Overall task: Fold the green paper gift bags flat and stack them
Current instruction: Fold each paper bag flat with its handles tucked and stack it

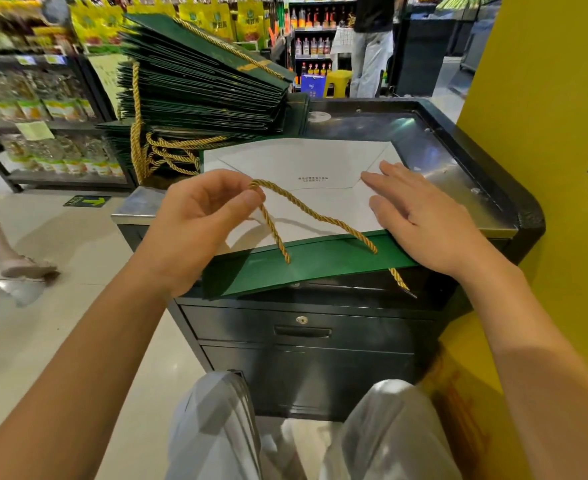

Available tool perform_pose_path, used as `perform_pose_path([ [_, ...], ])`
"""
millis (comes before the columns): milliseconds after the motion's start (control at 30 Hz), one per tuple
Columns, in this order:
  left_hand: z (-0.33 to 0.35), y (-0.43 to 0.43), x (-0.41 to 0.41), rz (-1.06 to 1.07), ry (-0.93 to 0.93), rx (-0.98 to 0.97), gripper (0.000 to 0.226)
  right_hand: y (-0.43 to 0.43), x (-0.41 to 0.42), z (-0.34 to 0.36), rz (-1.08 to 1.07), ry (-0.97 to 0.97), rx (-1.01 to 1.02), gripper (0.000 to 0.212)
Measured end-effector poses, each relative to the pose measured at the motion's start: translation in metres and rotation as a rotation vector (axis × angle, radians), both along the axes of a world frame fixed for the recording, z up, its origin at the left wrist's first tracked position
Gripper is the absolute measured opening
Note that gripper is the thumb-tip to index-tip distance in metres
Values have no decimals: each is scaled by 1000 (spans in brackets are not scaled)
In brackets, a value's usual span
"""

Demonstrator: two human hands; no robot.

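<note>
A flattened green gift bag (306, 268) lies on the black counter, its white folded bottom (296, 168) facing up. My left hand (199, 220) pinches the bag's gold rope handle (313, 216) and lifts it above the paper. My right hand (420, 216) lies flat with straight fingers on the bag's right side. A tall, leaning stack of flat green bags (202, 81) with hanging gold handles stands at the counter's far left.
The black counter (458, 157) has a steel top and locked drawers (303, 327) below. A yellow wall (545, 133) stands on the right. Store shelves (36, 109) fill the left background. A person's sandalled feet (22, 268) are on the floor at left; another person (372, 46) stands beyond.
</note>
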State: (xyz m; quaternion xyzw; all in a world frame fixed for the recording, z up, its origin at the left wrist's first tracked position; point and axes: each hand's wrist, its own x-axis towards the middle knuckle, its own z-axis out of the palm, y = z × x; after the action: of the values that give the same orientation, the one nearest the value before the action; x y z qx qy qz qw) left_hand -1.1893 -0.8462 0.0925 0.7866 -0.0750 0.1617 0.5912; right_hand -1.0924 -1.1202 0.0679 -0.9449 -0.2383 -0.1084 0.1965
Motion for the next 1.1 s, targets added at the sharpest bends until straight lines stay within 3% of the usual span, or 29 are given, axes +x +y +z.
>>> perform_pose_path([
  [133,-5,5,0,52,-23,102,14,0,-3,2,-1,-5,-1,48],
  [233,-12,18,-1,188,-106,346,20,1,-4,3,-5,3,-5,48],
  [300,-20,24,-5,340,-133,432,37,1,-4,3,-6,0,-7,48],
  [367,-29,23,-13,479,-34,307,59,2,-4,3,-3,-13,18,49],
  [433,-35,16,-21,464,139,-8,65,2,-6,4,2,-18,74,49],
  [500,-40,13,-27,381,260,-285,61,3,-9,6,1,-46,100,49],
  [633,-36,11,-26,330,272,-520,42,16,-35,15,58,-62,185,50],
  [700,-33,8,-25,319,282,-587,35,27,-55,20,134,-7,208,58],
  [767,-30,5,-25,317,292,-606,33,39,-73,23,212,96,143,78],
  [867,-28,4,-26,308,307,-632,33,49,-81,15,237,72,-150,105],
  [933,-24,5,-26,290,321,-665,36,52,-80,8,207,-79,-212,94],
  [1100,-10,6,-28,111,249,-745,29,50,-86,17,181,-180,-104,72],
])
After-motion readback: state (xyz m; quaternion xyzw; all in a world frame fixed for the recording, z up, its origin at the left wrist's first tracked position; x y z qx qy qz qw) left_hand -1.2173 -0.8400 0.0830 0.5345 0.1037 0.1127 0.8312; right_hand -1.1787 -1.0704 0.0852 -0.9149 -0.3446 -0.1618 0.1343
